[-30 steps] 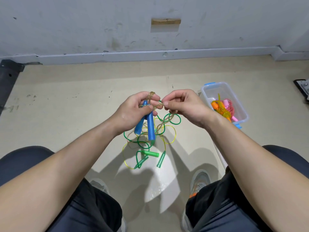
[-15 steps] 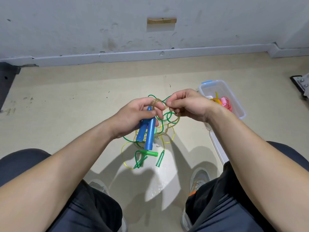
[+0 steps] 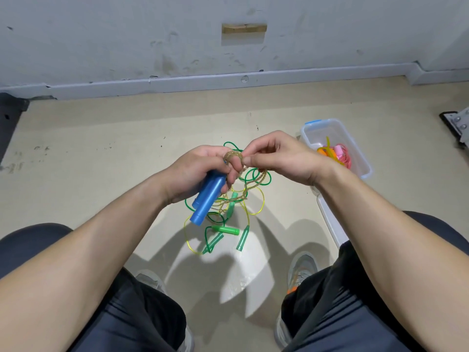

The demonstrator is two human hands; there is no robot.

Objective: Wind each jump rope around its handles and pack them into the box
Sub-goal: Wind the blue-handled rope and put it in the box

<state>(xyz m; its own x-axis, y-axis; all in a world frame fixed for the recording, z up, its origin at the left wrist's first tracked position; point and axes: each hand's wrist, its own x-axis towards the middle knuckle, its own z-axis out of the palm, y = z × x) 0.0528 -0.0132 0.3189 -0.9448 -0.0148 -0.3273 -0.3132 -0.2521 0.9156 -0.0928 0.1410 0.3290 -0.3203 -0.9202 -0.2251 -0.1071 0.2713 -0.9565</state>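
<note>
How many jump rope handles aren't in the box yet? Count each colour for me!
Blue handles: 2, both held in the left hand
Green handles: 4, lying on the floor
Total: 6

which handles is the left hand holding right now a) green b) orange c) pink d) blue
d: the left hand grips the two blue handles, with the tan rope looped at its fingers and pinched by the right hand; the green handles lie untouched below.
</note>
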